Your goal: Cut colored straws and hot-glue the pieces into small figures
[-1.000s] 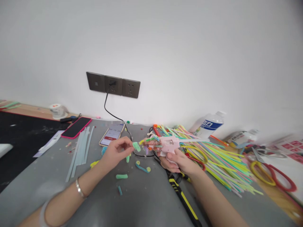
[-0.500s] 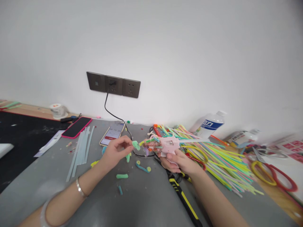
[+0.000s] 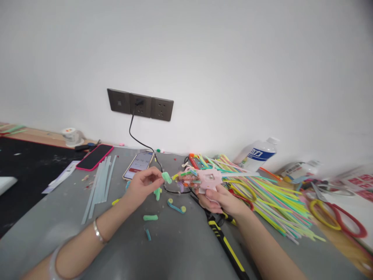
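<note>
We hold a mint-green fuzzy stem piece (image 3: 166, 177) just beside the front end of a pink glue gun (image 3: 211, 177).

Our left hand (image 3: 142, 187) pinches the piece between thumb and fingers, raised over the grey desk (image 3: 189, 252); our right hand (image 3: 217, 199) wraps the gun's handle, a pale glue stick (image 3: 241, 174) jutting from its rear. We judge this a gluing step, with piece and gun being lined up. The next move seems to call for a light, steady pinch, with fingertips clear of the hot end. Whether the trigger is pressed, we cannot tell.
</note>
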{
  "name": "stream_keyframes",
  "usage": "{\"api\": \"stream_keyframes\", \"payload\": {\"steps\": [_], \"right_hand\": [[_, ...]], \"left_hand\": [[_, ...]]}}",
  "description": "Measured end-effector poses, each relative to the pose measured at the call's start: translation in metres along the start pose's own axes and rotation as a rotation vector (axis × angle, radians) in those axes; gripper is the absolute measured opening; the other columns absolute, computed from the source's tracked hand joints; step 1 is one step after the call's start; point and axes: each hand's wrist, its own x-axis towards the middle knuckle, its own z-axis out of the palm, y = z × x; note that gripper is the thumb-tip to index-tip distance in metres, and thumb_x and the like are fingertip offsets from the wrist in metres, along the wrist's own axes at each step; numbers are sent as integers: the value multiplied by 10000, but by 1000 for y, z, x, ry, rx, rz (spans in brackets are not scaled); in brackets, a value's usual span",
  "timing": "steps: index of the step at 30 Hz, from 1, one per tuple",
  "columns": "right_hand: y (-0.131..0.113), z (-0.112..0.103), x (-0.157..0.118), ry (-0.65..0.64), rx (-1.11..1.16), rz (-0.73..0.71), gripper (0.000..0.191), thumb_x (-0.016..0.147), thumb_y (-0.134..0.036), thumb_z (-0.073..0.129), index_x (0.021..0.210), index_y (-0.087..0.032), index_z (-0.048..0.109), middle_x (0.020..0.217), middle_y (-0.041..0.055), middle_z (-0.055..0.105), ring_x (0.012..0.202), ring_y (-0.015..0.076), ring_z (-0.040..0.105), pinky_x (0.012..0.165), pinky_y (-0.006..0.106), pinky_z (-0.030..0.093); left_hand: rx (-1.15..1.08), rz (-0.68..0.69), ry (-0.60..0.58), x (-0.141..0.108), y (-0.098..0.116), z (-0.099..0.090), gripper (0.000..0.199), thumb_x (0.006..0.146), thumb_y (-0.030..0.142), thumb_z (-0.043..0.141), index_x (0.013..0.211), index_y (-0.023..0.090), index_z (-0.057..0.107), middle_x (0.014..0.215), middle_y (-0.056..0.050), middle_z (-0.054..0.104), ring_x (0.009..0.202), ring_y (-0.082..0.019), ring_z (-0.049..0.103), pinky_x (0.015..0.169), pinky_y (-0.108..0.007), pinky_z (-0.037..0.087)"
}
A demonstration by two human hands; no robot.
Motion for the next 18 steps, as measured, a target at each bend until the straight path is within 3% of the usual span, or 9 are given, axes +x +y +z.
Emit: {"api": "stream_keyframes", "payload": {"steps": [8,18], "right_hand": [[-3,1,1,-14,-41,-9,512,903,-604,566,615,-212,407,452,-106,305,346,46,237,361,227,144],[0,-2,-2,2,-15,60,434,878,-588,616,771,-195,466,488,-119,336,349,40,244,351,211,150]], "left_hand": [[-12,-9,19,0,0,-1,215,739,347,756,694,173,638,685,7,571,662,-137,523,633,-240,428],[-9,-8,43,1,2,0,213,724,347,753,683,171,639,669,11,566,658,-138,513,628,-240,427]]}}
